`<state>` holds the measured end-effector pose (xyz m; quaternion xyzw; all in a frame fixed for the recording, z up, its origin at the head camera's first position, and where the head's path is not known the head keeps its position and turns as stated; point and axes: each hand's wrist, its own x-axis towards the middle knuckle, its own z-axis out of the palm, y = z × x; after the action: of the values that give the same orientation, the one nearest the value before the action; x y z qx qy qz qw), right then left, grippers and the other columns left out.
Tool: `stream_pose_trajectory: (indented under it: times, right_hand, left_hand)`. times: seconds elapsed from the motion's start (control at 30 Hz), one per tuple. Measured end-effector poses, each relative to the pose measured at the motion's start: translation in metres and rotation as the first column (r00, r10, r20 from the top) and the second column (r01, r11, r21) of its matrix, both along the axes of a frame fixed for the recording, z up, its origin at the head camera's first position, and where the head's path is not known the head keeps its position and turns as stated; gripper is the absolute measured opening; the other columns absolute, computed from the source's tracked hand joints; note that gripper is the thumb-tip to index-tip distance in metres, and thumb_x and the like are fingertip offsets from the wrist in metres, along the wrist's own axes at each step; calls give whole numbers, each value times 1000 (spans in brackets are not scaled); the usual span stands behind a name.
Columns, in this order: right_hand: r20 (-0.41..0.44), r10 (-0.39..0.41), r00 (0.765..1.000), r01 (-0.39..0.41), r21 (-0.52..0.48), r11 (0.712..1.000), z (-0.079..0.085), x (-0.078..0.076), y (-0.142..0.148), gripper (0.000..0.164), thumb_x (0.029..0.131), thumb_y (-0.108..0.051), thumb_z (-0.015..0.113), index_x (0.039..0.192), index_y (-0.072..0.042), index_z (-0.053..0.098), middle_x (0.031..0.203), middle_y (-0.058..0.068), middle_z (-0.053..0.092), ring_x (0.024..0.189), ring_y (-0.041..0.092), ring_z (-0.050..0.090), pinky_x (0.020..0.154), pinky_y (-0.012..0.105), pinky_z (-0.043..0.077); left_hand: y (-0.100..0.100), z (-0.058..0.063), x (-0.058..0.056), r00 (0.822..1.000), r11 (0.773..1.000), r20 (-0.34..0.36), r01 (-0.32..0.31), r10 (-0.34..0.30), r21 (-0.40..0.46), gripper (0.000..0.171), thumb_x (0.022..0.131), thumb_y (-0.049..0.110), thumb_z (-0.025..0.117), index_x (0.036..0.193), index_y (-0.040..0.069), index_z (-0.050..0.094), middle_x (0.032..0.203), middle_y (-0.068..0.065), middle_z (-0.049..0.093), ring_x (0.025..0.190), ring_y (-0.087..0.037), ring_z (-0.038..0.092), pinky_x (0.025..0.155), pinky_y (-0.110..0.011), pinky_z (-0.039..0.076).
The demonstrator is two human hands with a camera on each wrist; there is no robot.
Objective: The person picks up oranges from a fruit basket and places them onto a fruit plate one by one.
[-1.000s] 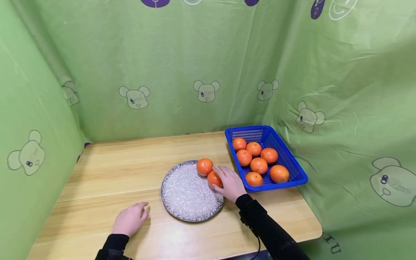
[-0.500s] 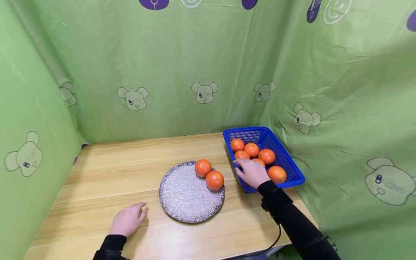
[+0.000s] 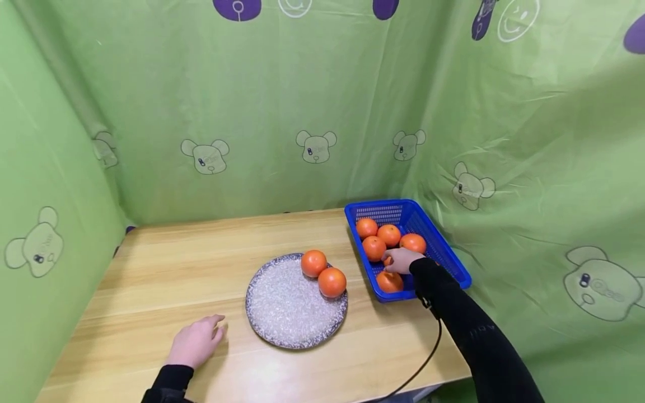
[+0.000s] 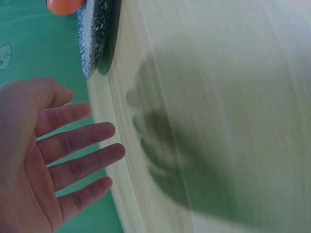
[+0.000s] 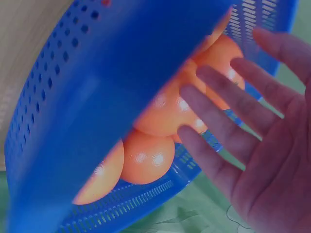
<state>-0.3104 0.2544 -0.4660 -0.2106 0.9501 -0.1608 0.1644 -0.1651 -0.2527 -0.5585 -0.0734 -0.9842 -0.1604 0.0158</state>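
Observation:
My right hand [image 3: 401,260] reaches into the blue plastic basket [image 3: 456,263], over the oranges. In the right wrist view its fingers [image 5: 228,97] are spread and fairly straight beside several oranges [image 5: 148,158]. One orange [image 3: 390,282] lies in front of that hand, which partly hides others. Two oranges rest side by side on the round speckled plate [image 3: 287,313]: a rear one [image 3: 313,263] and a front one [image 3: 332,282]. To the left of the plate, my left hand [image 3: 195,341] hovers just above the table with relaxed fingers [image 4: 92,158], holding nothing.
The wooden table [image 3: 176,268] has the plate at its middle and the basket at its back right. Green curtains [image 3: 262,112] with bear faces enclose the back and sides. A black cable [image 3: 423,364] hangs from my right wrist.
My right hand has let go of the front orange on the plate and moved right into the basket. The left hand stays in place. The view has shifted slightly.

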Motion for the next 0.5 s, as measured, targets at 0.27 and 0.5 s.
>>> stream_pose_trajectory:
  times: [0.27, 0.5]
  right_hand:
    - [206, -82, 975, 43, 185, 982, 16, -7, -16, 30, 82, -22, 73, 107, -6, 66, 91, 0, 59, 84, 18, 53, 73, 28, 42]
    - [355, -434, 828, 468, -9, 884, 21, 14, -31, 20, 73, -13, 74, 91, -5, 70, 80, 4, 62, 71, 22, 58, 57, 29, 49]
  left_hand:
    - [0, 1, 1, 1000, 1000, -1, -11, 11, 10, 32, 92, 23, 60, 117, 4, 66, 111, -20, 70, 96, -40, 67, 77, -56, 54]
    - [-2, 0, -2, 1000, 1000, 23, -22, 21, 19, 33, 92, 23, 60, 118, 4, 65, 113, -20, 69, 96, -40, 67, 77, -55, 54]
